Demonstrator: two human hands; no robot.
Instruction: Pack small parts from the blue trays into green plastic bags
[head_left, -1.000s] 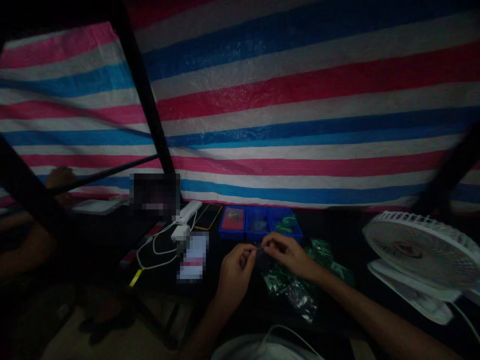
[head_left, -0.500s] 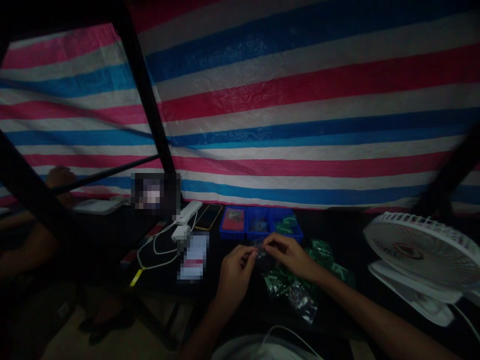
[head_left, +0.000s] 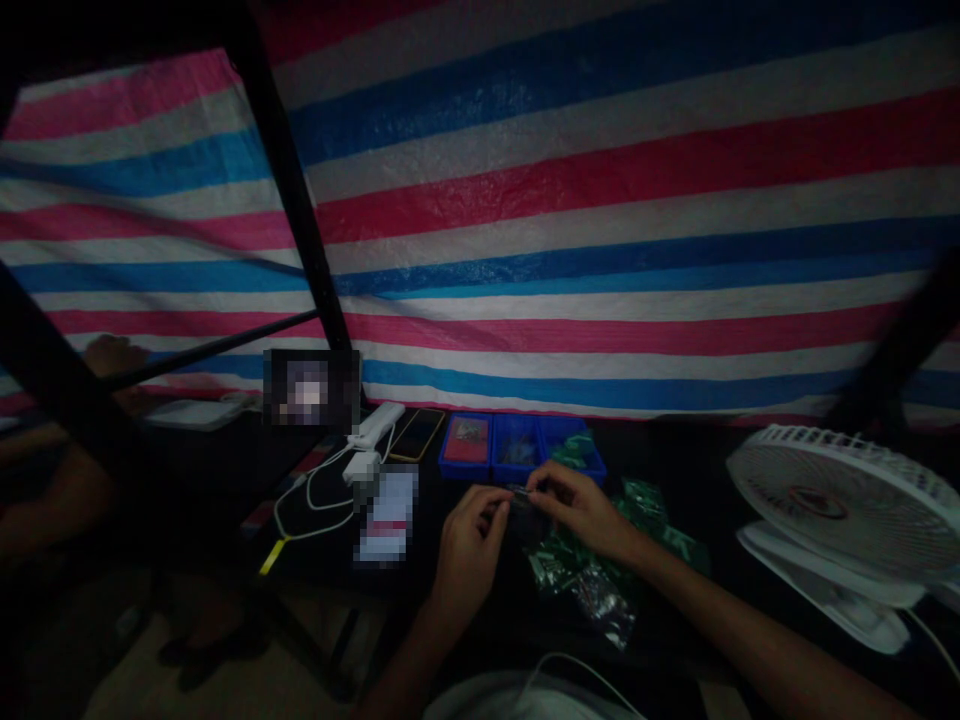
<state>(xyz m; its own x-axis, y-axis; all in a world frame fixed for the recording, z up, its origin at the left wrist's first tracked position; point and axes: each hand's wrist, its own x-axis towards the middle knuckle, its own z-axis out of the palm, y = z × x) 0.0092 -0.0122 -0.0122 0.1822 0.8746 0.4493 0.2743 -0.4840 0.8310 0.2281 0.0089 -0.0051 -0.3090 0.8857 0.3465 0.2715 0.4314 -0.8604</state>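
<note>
Three blue trays stand side by side beyond my hands. The left tray (head_left: 463, 471) has a red layer (head_left: 466, 450) in it, with a little heap of pale bits (head_left: 471, 430) on top. The middle tray (head_left: 514, 473) holds small, dull, thin pieces; I can't make out what they are in this dim light. The right tray (head_left: 592, 474) holds green packets (head_left: 571, 448), some of them up against its rim.

What I have in my fingers is a small bag (head_left: 520, 493), see-through as far as I can tell, with a thin bright edge along the top. Below that edge it goes dark and blends into the black table (head_left: 442, 545), so I can't tell whether anything is inside it.

The bag sits between my two hands, just in front of the middle tray. My left hand (head_left: 474, 525) pinches its left end between thumb and fingertips. My right hand (head_left: 574, 505) pinches the other end the same way, fingers bent.

Under and beside my right hand lies a loose pile of glossy green packs (head_left: 551, 568), spreading out past my wrist. A clear pack (head_left: 606, 605) lies at the near edge of the pile, nearest me, catching some light.
</note>
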